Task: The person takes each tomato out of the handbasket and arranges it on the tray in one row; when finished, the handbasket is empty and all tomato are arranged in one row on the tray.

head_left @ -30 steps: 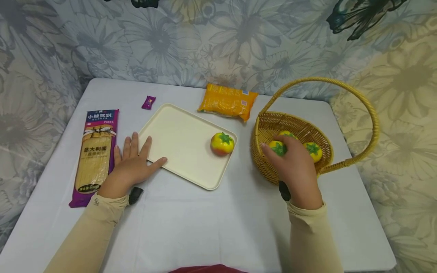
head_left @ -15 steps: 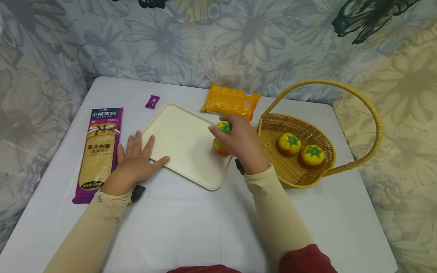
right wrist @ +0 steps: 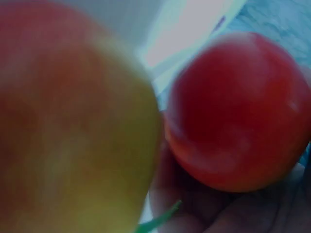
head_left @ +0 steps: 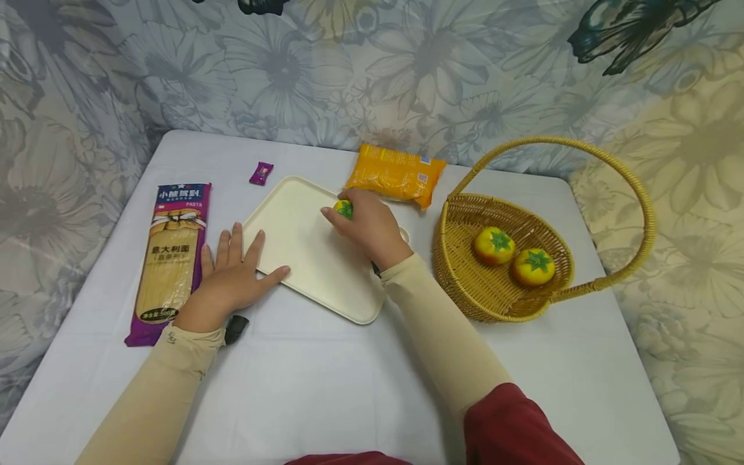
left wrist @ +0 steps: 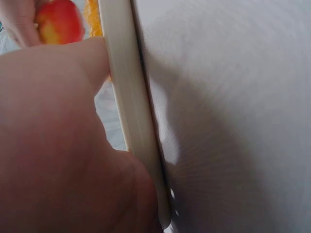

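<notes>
- Floral backdrop [head_left: 285, 71] fills the upper frame, behind your white table [head_left: 290, 387].
- Your right hand [head_left: 374, 229] has moved leftward out of the basket [head_left: 456, 281]; it grasps a tomato-like fruit [head_left: 344, 209] above the tray [head_left: 296, 239], mid-frame. Contact with the tray cannot be confirmed.
- Result: a pair of fruits [head_left: 494, 245] remains inside the basket, frame right. Another fruit [right wrist: 73, 126] appears blurred, left of the right wrist view.
- Your left hand [head_left: 229, 284], left of centre, lies spread, grasping nothing, thumb touching the tray.

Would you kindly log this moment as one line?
right hand: holds fruit over tray | left hand: touches tray edge | basket: two more fruits inside
</notes>
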Tool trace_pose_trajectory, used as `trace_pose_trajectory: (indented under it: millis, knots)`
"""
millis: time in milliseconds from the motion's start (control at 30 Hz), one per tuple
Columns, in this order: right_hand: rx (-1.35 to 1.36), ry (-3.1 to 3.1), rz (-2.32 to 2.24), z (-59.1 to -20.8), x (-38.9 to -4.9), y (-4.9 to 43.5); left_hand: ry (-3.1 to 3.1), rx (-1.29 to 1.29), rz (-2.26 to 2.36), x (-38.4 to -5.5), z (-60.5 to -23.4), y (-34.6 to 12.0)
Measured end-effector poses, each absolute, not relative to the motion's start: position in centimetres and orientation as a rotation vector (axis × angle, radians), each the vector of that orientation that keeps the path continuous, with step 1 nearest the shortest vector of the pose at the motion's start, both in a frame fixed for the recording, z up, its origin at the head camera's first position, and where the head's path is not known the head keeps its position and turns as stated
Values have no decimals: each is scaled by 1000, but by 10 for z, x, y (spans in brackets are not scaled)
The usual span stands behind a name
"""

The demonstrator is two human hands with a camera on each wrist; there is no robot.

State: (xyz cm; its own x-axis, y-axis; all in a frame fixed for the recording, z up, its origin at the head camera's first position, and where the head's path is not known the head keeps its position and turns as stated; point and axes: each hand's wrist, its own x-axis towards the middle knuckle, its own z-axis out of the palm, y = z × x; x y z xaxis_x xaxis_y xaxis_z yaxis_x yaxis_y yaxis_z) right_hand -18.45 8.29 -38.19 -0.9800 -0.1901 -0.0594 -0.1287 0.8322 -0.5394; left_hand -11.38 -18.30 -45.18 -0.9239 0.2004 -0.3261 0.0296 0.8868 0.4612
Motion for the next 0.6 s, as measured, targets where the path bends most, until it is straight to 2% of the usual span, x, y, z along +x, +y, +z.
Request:
trace_pose_trajectory:
  millis: [367, 600]
  knots:
    - [-257, 2960, -365, -400, -184, 68, 2683, 161, 629, -113, -448, -182]
    - [-224, 2958, -261, -409, -178, 67, 2678, 167, 639, -116, -454, -184]
